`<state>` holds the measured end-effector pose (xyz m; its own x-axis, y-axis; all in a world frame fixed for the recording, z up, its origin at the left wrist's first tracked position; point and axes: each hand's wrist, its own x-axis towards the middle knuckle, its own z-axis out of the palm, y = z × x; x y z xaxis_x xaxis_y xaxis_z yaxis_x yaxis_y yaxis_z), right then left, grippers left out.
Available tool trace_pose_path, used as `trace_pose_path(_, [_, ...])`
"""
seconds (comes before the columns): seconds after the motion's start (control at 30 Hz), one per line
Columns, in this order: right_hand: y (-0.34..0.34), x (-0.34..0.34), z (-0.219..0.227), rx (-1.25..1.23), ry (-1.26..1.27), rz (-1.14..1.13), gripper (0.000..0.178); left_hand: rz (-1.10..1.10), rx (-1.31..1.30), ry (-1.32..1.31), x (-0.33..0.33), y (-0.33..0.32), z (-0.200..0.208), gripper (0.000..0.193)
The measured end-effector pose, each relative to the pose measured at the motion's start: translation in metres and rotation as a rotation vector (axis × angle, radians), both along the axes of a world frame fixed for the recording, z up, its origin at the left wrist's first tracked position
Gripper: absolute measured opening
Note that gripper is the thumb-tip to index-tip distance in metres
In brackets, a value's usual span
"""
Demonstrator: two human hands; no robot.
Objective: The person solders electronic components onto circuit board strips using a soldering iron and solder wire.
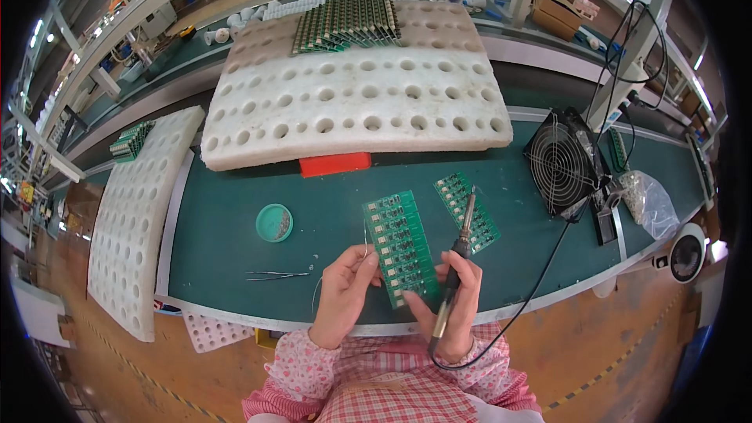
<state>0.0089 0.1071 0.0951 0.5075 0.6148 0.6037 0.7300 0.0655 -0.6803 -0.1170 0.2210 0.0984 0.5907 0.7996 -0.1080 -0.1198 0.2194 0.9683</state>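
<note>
A green circuit board panel [401, 247], with rows of small parts, is tilted up in front of me. My left hand [343, 291] pinches its left edge, and a thin solder wire [365, 235] runs up from those fingers. My right hand [464, 301] is closed around a soldering iron [460, 249], whose tip points up and away from me. The right thumb also touches the panel's lower right corner. Just beyond the iron, a second green circuit board panel [453, 197] lies flat on the mat. Some of the left fingers are hidden behind the held panel.
A big white foam block [352, 102] with holes carries stacked boards [352, 19] at the back. Left are a second foam slab [133, 219], a small green dish [275, 222] and tweezers [276, 275]. A black fan [558, 160] and plastic bag [648, 204] stand right.
</note>
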Motion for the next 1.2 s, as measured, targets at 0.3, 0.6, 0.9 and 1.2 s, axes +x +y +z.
trace_pose_path(0.3, [0.005,0.006,-0.024,0.102,0.309,0.051,0.069,-0.060,-0.067,0.035,0.004,0.012,-0.001,0.026])
trace_pose_path(0.6, [0.005,0.009,-0.028,-0.005,0.428,0.093,0.071,-0.076,-0.138,0.016,0.005,0.019,-0.011,0.028])
trace_pose_path(0.9, [0.002,0.008,-0.028,-0.007,0.440,0.107,0.071,-0.086,-0.170,-0.003,0.004,0.014,-0.015,0.029])
trace_pose_path(1.2, [-0.001,0.009,-0.031,0.010,0.469,0.123,0.073,-0.088,-0.207,-0.005,0.008,0.008,-0.007,0.031])
